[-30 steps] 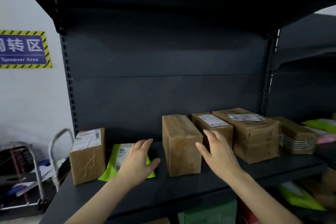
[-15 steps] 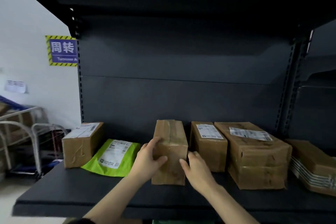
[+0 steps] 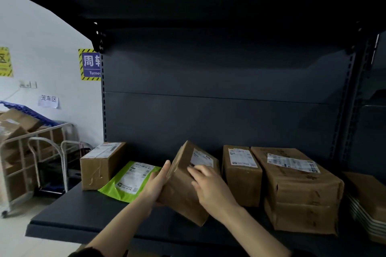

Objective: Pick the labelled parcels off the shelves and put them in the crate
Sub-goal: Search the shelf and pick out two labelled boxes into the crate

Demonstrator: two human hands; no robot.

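Note:
A brown cardboard parcel (image 3: 183, 190) is tilted in both my hands above the dark shelf (image 3: 83, 213), its white label turned up toward me. My left hand (image 3: 155, 185) grips its left side. My right hand (image 3: 208, 188) lies over its top right face, near the label. On the shelf to the left lie a green mailer bag (image 3: 129, 181) and a labelled brown box (image 3: 100, 165). To the right stand a narrow labelled box (image 3: 242, 173) and a large labelled box (image 3: 298, 190). No crate is in view.
A stack of flat cartons (image 3: 369, 202) sits at the shelf's far right. Metal roll cages (image 3: 31, 162) holding cardboard boxes stand by the white wall at left. Another dark shelf board hangs overhead.
Both hands closed on the middle parcel, then lifted and rolled it so its label faces up. The view drew closer to the shelf and shifted left.

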